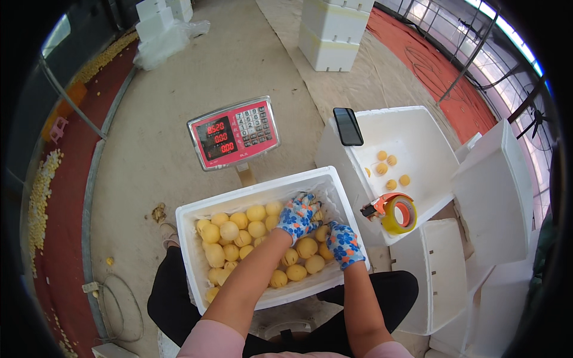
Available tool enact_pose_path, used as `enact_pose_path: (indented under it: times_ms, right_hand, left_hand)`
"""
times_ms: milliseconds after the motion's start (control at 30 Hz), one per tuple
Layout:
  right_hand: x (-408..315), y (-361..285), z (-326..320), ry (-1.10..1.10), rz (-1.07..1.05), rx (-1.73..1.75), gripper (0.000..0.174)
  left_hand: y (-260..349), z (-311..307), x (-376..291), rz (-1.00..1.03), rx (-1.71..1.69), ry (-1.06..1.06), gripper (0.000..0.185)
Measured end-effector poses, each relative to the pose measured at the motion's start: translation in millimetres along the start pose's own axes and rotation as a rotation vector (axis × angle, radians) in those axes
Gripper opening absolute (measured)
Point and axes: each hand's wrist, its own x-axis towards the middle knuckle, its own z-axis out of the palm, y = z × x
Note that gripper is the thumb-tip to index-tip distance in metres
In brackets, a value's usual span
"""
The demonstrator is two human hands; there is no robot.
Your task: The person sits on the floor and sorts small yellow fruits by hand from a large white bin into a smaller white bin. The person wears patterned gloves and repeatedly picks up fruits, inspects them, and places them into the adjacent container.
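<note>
In front of me stands a white foam box (262,187) filled with many round yellow fruits (256,213). My left hand (299,216), in a blue-flowered glove, reaches into the box near its far right corner, with a fruit (318,215) at its fingertips. Whether it grips that fruit cannot be told. My right hand (344,245), in a matching glove, is at the box's right side, its fingers against a fruit (322,233) and partly hidden. Behind the box rises the red display of a digital scale (233,133).
To the right, another foam box (403,129) holds several yellow fruits (381,168); a phone (348,127) and a tape dispenser (396,214) rest on its rim. Foam lids (492,192) lean farther right. Foam boxes (333,40) are stacked at the back. A cable (121,308) lies at lower left.
</note>
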Motion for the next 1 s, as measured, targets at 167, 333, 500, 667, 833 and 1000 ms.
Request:
enact_pose_path:
  times_ms: [167, 333, 500, 667, 833, 1000]
  right_hand:
    - [4.5, -8.8, 27.9, -0.084, 0.186, -0.147, 0.055]
    - [13.9, -6.3, 24.5, -0.117, 0.139, -0.163, 0.054]
    - [4.6, 4.1, 22.1, -0.001, 0.014, -0.169, 0.037]
    - [6.1, 5.2, 22.9, -0.018, 0.041, -0.095, 0.039]
    - [-2.5, 3.7, 26.5, 0.046, 0.043, -0.085, 0.041]
    - [-0.9, 3.6, 20.8, 0.006, 0.021, -0.094, 0.043]
  left_hand:
    - [5.0, -0.4, 3.5, -0.005, -0.025, -0.009, 0.056]
    - [2.5, -2.1, 4.5, -0.025, -0.01, -0.065, 0.054]
    - [2.3, 1.4, 6.4, 0.015, -0.048, -0.042, 0.05]
    - [0.1, 6.4, 10.4, 0.04, -0.017, -0.033, 0.048]
    - [-1.7, -0.5, 9.4, 0.073, 0.053, -0.07, 0.048]
    - [-4.3, -0.2, 6.1, 0.054, 0.032, -0.07, 0.05]
